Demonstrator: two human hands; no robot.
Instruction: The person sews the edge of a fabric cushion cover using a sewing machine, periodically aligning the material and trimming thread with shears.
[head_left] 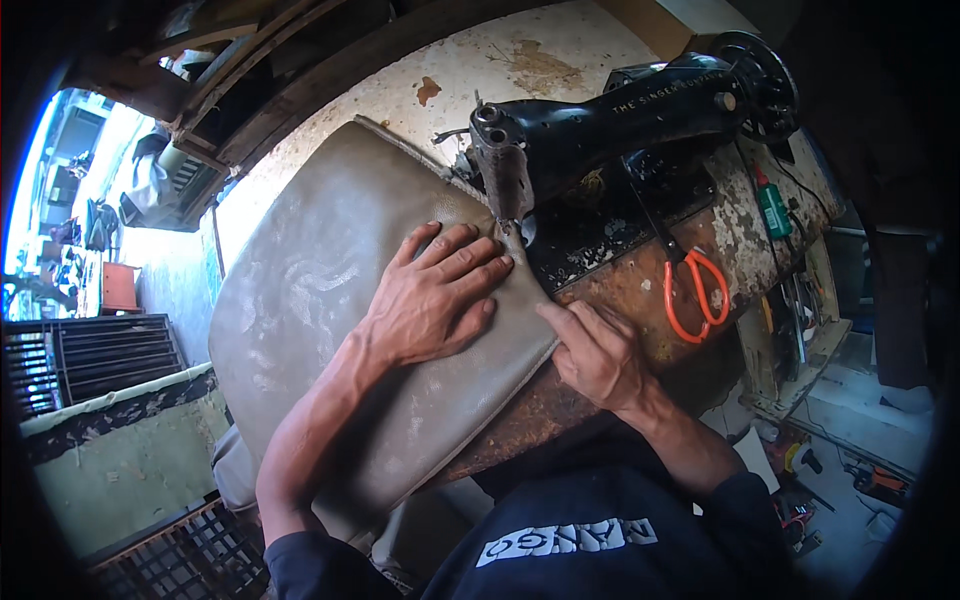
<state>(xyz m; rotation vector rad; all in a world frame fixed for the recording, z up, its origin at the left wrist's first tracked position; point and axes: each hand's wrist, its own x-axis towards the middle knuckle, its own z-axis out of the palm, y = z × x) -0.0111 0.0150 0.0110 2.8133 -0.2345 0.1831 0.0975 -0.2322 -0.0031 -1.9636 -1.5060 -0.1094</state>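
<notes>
A large piece of grey-brown leather-like material [290,250] covers the left of the worktable, with one edge under the needle end of a black sewing machine [600,110]. My left hand [435,295] lies flat on this material, fingers spread, their tips close to the presser foot. At the near right edge, my right hand [597,355] pinches the material's seamed border between thumb and fingers. The thumb is partly hidden. Right of that hand, scissors [697,300] with orange handles rest on the worn table.
A small green bottle [772,208] with a red cap stands beyond the scissors, near a dark cable. The brown, worn tabletop [540,405] ends close to my body. At the lower right, assorted tools lie beside a wooden frame [795,380]. Dark slatted racks [115,355] stand at the left.
</notes>
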